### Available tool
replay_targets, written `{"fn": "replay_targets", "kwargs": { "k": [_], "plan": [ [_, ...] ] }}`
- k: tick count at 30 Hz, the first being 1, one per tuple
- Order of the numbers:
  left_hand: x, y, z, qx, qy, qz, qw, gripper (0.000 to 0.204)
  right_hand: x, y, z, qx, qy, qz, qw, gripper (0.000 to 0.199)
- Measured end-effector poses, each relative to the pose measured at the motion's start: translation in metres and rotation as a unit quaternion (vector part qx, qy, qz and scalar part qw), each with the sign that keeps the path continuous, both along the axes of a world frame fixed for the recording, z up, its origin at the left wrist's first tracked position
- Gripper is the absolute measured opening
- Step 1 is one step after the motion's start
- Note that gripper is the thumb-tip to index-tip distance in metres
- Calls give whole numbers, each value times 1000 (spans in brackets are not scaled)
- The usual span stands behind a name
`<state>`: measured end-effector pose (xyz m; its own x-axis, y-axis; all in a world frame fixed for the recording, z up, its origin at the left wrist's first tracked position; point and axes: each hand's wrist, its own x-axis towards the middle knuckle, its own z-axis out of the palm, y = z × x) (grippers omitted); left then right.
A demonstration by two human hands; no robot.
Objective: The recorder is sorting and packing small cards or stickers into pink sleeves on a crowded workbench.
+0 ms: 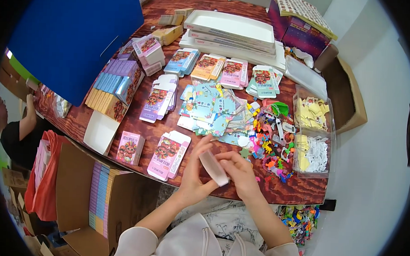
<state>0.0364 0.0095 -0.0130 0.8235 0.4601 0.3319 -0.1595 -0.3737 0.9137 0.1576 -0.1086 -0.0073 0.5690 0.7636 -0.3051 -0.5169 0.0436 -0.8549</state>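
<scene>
Small box: the pale box (211,166) is held up between both hands, just above the front edge of the worktop (304,193), tilted with a narrow side upward, probably so that it can be watched closely; whether an end is open I cannot tell

Left hand: the left hand (193,179) grips the box from the left, fingers along its far side and thumb near its lower end, seemingly as the steadying hold

Right hand: the right hand (240,174) has its bent fingers closed on the box's right side, which seems to leave the finer handling to the fingertips

Cards: a loose heap of printed cards (208,103) lies beyond the hands at mid-worktop, likely central for easy reach

Toys: small bright toys (272,153) spread right of the cards, beside a clear case (332,164) at the right edge, whose compartments seem to keep yellow pieces (313,114) and white pieces (319,157) sorted

Cartons: flat cartons (164,156) lie in stacks grouped by colour, pink nearest the front edge, presumably to keep designs apart
</scene>
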Motion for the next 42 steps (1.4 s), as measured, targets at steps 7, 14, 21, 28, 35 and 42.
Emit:
{"fn": "replay_targets", "kwargs": {
  "k": [7, 14, 21, 28, 35, 42],
  "plan": [
    [-12, 19, 2, -77, 116, 11, 990, 83, 82, 110, -2, -153, -626, -35, 764, 34],
    [-27, 23, 5, -181, 161, -21, 970, 81, 93, 166, -7, -266, -720, 114, 631, 60],
    [-39, 32, 4, -131, 178, 25, 975, 84, 118, 114, 9, -146, -492, 70, 855, 25],
    [-43, 39, 22, -190, 254, -40, 948, 76, 99, 1, 48, -46, -365, 54, 928, 8],
    [-35, 37, 19, 6, 212, -77, 974, 71, 74, -24, 28, -51, -368, -27, 928, 9],
    [-42, 31, 17, -112, 263, -44, 957, 76, 105, 49, 15, -36, -177, -103, 978, 18]
  ]
}}
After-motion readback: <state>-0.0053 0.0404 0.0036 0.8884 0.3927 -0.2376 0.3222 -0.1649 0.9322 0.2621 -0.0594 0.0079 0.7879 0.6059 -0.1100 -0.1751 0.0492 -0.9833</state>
